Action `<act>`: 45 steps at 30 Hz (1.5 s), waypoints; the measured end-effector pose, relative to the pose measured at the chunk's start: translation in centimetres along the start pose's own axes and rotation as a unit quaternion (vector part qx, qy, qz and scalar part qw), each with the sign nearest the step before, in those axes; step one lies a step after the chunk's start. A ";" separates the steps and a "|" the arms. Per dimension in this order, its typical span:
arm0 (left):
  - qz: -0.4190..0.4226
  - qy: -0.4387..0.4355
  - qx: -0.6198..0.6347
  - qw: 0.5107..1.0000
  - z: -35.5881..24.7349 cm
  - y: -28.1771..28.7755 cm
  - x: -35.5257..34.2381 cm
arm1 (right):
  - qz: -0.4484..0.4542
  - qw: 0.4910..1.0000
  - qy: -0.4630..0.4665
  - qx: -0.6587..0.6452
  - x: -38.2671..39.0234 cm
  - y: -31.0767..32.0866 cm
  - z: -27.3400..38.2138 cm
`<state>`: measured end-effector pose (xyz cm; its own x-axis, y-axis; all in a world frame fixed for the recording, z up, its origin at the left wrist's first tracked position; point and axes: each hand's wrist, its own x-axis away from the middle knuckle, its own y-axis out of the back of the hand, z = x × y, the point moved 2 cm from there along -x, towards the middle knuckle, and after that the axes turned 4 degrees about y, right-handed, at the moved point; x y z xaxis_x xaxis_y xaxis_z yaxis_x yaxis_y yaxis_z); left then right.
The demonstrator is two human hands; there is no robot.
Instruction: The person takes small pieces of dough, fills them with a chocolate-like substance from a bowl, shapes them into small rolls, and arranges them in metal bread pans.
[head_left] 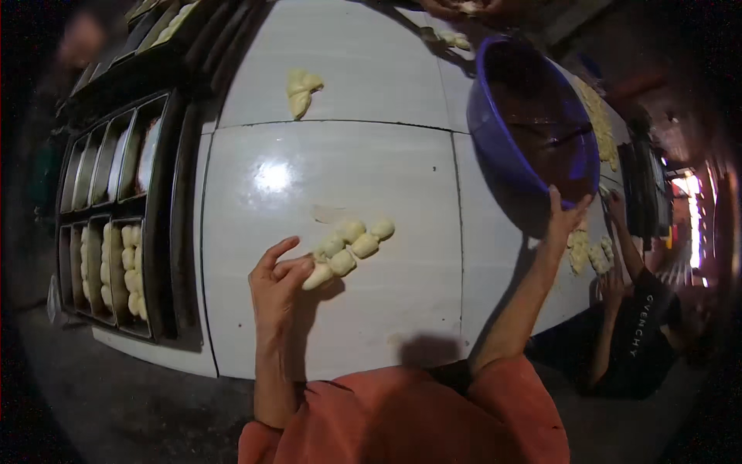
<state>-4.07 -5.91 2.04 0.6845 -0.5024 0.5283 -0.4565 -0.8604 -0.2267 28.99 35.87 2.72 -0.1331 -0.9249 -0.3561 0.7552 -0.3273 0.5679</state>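
Note:
Two short rows of pale dough pieces (pixel 342 262) lie side by side on the white tiled table, slanting up to the right. My left hand (pixel 280 277) is at their near left end, fingers apart, with a digit touching the closest piece. Over on the right, a big purple basin (pixel 483 116) stands tilted in view, dark inside. My right hand (pixel 563 224) grips its near rim, the arm stretched out. Part of that grip is hidden behind the rim.
Metal loaf pans (pixel 148 255) stand along the left, some holding rows of dough. Another dough lump (pixel 301 91) lies farther back on the table (pixel 371 155). At right, a person in a dark shirt (pixel 638 332) handles more dough pieces (pixel 599 255). Another person's hands show at the far edge.

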 end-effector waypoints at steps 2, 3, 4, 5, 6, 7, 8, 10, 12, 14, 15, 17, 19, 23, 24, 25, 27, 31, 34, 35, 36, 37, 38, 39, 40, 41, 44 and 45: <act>0.006 0.035 0.097 0.995 0.3 -1.8 0.0 | 0.003 0.990 0.055 0.132 4.9 1.0 4.0; 0.014 0.044 0.098 0.994 -0.3 -2.9 0.0 | 0.007 0.982 0.074 0.172 7.3 1.5 6.3; 0.038 0.042 0.114 0.992 0.4 -3.1 -0.6 | 0.053 0.988 0.135 0.047 9.7 1.1 8.1; 0.044 0.063 0.152 0.985 -0.1 -4.1 -0.5 | 0.093 0.974 0.191 -0.077 12.1 0.5 10.0; 0.061 0.042 0.116 0.990 0.6 -4.0 -1.1 | 0.195 0.951 0.203 -0.126 15.0 -0.3 12.3; 0.070 0.041 0.113 0.990 1.0 -4.0 -1.4 | 0.300 0.911 0.243 -0.144 17.4 -0.9 13.8; 0.075 0.037 0.107 0.991 1.5 -3.6 -1.7 | 0.430 0.860 0.215 -0.171 20.7 -1.5 16.5; 0.077 0.035 0.105 0.991 1.1 -3.9 -1.2 | 0.487 0.757 0.415 -0.134 22.9 -3.2 19.6; 0.090 0.034 0.103 0.990 1.1 -4.6 -1.2 | 0.543 0.712 0.419 -0.150 23.7 -4.4 21.1; 0.102 0.033 0.129 0.986 1.7 -4.7 -1.4 | 0.545 0.723 0.390 -0.166 23.8 -5.0 20.4; 0.097 0.063 0.109 0.987 1.1 -4.7 -0.7 | 0.551 0.732 0.357 -0.182 23.9 -5.4 20.1; 0.106 0.074 0.085 0.988 1.8 -4.3 -1.2 | 0.572 0.727 0.332 -0.183 23.6 -5.9 20.3; 0.122 0.092 0.064 0.986 2.8 -4.1 -1.5 | 0.608 0.713 0.305 -0.168 23.2 -6.8 19.5; 0.149 0.067 0.158 0.974 3.3 -4.3 -1.8 | 0.593 0.743 0.212 -0.227 23.3 -6.2 20.4; 0.150 0.069 0.158 0.974 3.2 -4.5 -1.9 | 0.593 0.744 0.211 -0.225 23.0 -6.3 20.5; 0.159 0.061 0.144 0.975 3.1 -4.8 -2.0 | 0.618 0.723 0.236 -0.198 22.7 -6.5 20.6; 0.180 0.057 0.075 0.979 2.6 -5.2 -2.4 | 0.650 0.719 0.192 -0.153 22.2 -6.7 20.8; 0.108 0.028 -0.007 0.994 0.6 -5.8 -2.4 | 0.654 0.724 0.136 -0.172 19.8 -8.5 18.9; 0.073 -0.106 -0.285 0.950 -0.7 -5.1 -2.4 | 0.614 0.748 -0.075 -0.240 19.3 -9.4 18.2; 0.085 -0.146 -0.318 0.933 0.1 -4.8 -2.7 | 0.614 0.748 -0.085 -0.238 19.1 -10.0 17.9; 0.090 -0.146 -0.317 0.933 0.6 -5.0 -2.8 | 0.611 0.751 -0.087 -0.235 18.9 -10.5 16.9; 0.086 -0.245 -0.398 0.880 0.8 -5.4 -2.7 | 0.640 0.741 -0.045 -0.195 19.0 -11.3 15.9; 0.081 -0.340 -0.472 0.809 0.9 -5.9 -2.3 | 0.667 0.729 -0.003 -0.155 19.1 -11.8 15.1; 0.079 -0.323 -0.494 0.803 1.1 -6.4 -2.1 | 0.616 0.747 0.242 -0.072 19.1 -11.7 16.4; 0.074 -0.322 -0.495 0.804 1.4 -6.7 -2.3 | 0.619 0.743 0.244 -0.074 19.2 -11.8 16.7; 0.073 -0.307 -0.516 0.796 1.9 -6.9 -2.8 | 0.628 0.744 0.212 -0.083 19.2 -11.8 16.9; 0.059 -0.330 -0.533 0.777 3.0 -7.2 -3.5 | 0.627 0.733 0.250 -0.079 18.7 -12.4 16.5; 0.065 -0.313 -0.528 0.787 3.0 -7.3 -3.8 | 0.628 0.742 0.214 -0.097 18.6 -12.4 16.4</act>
<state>-1.58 2.04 -0.76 0.5876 -0.8088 -0.0245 -0.5376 -0.4129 0.7352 6.55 19.54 1.22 0.9386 -0.3168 0.1367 0.1946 0.8132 0.5484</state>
